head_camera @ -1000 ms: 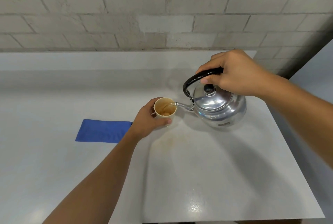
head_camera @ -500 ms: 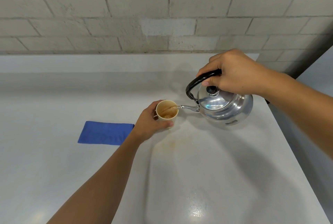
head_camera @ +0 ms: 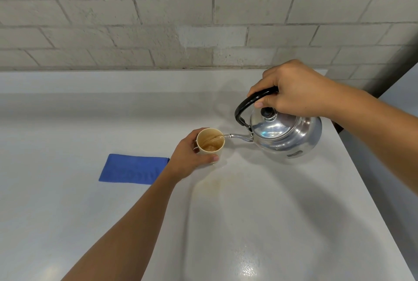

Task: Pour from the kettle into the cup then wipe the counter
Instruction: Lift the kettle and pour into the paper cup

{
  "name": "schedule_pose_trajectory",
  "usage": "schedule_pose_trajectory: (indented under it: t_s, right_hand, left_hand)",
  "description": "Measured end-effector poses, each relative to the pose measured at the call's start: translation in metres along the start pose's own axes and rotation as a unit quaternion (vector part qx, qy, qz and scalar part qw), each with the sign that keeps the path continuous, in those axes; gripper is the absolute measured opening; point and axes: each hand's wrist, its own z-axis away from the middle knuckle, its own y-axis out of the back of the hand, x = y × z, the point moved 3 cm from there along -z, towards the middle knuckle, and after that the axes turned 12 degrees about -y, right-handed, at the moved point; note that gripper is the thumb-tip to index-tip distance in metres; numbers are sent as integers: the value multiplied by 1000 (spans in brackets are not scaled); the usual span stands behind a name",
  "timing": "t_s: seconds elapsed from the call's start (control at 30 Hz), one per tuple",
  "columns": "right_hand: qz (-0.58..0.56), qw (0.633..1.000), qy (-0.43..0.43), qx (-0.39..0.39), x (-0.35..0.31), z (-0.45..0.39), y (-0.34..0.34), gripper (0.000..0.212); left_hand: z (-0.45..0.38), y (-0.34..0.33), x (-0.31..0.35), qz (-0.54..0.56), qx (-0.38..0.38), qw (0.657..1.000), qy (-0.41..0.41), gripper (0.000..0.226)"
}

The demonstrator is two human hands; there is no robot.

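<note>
The shiny round metal kettle (head_camera: 286, 132) is being tipped by its black handle, gripped in the right hand (head_camera: 294, 90), near the pale grey counter's (head_camera: 260, 224) right edge, while the small beige cup (head_camera: 210, 142), clasped steady by the left hand (head_camera: 187, 160), is being filled, the folded blue cloth (head_camera: 133, 168) lying ready beside it.

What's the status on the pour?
Left hand steadying beige cup. Right hand tilting shiny metal kettle, brown liquid streaming in. Folded blue cloth untouched.

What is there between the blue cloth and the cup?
In the head view, only the left hand, which grips the cup; its wrist borders the blue cloth.
</note>
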Motion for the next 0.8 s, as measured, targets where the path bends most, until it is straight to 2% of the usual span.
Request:
schedule_pose_trajectory:
  t_s: [0.8]
  right_hand:
    - [35,999,23,-17,-7,-8,4,21]
  left_hand:
    - [1,-1,1,10,1,1000,6,79]
